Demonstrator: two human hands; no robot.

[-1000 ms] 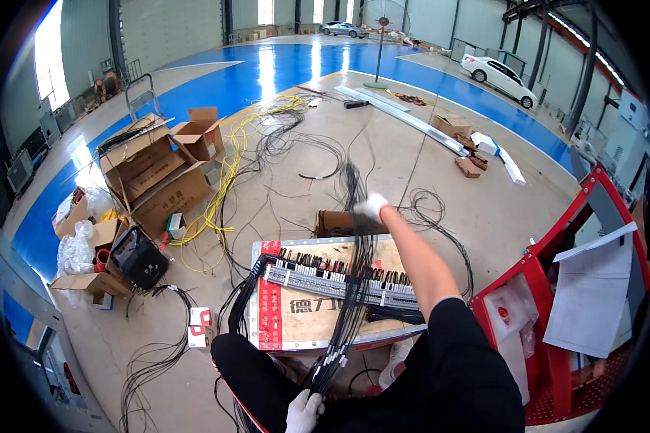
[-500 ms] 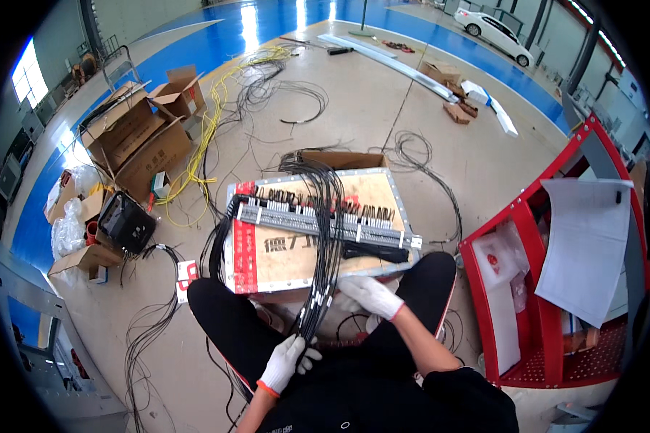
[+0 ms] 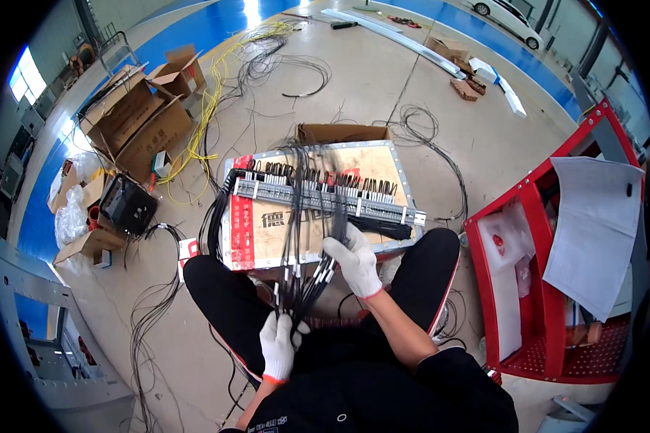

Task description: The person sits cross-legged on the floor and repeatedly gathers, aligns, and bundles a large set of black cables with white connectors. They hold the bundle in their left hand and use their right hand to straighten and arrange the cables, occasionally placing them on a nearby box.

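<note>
A bundle of black wires (image 3: 289, 245) with white marker sleeves runs from a terminal strip toward my lap. Its lower end is gripped in my gloved left hand (image 3: 277, 345), close to my body. At the bundle's right side is my gloved right hand (image 3: 355, 261), its fingers closed on some of the wires; part of the grip is hidden and the wires there are blurred. The long grey terminal strip (image 3: 267, 193) lies across a wooden box (image 3: 271, 245) with metal edging and red tape. Short looped black wires stand along the strip's far side.
Cardboard boxes (image 3: 133, 130) and a black case (image 3: 126, 207) stand at the left. Yellow cable (image 3: 208, 137) and loose black cables (image 3: 141, 332) lie on the floor. A red metal frame (image 3: 538, 289) with a paper sheet (image 3: 592, 238) is at the right. An open carton (image 3: 343, 132) sits behind the wooden box.
My right hand has moved up and forward to the wires from beside the box's near edge. The bundle has spread apart and blurred. My left hand has shifted slightly left, still gripping the lower end.
</note>
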